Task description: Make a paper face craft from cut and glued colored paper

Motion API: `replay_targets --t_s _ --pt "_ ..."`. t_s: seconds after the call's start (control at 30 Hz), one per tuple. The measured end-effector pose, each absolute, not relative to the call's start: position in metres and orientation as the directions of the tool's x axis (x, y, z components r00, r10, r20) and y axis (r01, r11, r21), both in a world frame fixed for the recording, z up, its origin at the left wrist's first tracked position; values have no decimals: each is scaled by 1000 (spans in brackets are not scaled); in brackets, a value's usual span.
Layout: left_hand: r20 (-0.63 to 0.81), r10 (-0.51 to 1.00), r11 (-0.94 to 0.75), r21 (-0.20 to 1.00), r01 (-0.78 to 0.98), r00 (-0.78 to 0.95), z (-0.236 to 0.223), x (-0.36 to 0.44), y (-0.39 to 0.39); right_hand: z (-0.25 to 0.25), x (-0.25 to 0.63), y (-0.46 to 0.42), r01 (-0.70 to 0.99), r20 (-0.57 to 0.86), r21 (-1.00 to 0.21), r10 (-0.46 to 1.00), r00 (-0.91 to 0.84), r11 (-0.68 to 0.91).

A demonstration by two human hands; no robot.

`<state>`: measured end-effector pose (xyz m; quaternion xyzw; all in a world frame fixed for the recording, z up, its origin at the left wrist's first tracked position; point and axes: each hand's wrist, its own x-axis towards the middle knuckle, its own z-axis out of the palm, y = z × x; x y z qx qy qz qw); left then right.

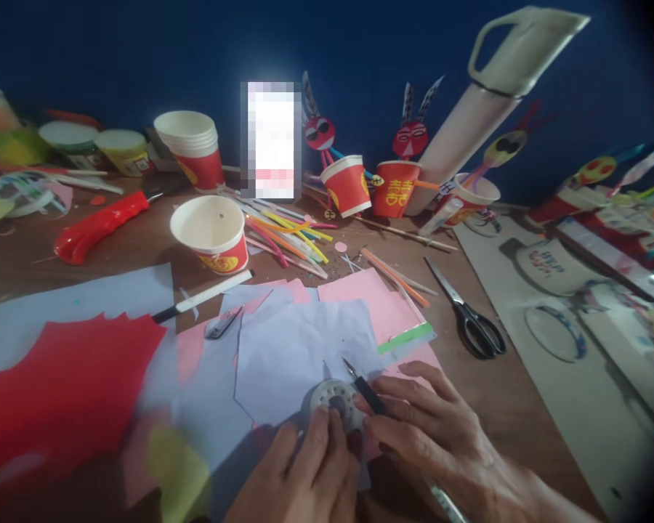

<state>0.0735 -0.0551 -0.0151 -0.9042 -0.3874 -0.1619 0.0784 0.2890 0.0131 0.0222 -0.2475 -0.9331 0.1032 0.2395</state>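
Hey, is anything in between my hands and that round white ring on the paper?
Nothing visible is in the way. Your left hand's fingers are on the white ring, and your right hand's fingertips are right at its edge. The pen sits beside it.

On the table [493, 392], near centre, a top sheet [299, 341] over other papers; at its near side, a ring [327, 392] under the left hand [310, 465], with a pen [368, 396] in the right hand [447, 428]. Right of the papers, scissors [462, 309]; left, a cut sheet [81, 370]. Behind, a cup [218, 254] left of thin sticks [299, 234]; farther left, stacked cups [199, 161].
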Motion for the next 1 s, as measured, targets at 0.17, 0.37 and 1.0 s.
replay_targets --t_s 0.17,0.37,1.0 --pt "477 648 -700 65 711 594 -5 70 -44 21 286 9 425 413 -317 526 -743 848" --pt "293 776 -628 433 646 558 16 47 -4 15 289 4 440 392 -335 548 -739 833" --pt "-38 777 -491 588 642 629 13 54 33 6 295 5 402 391 -345 519 -760 848"
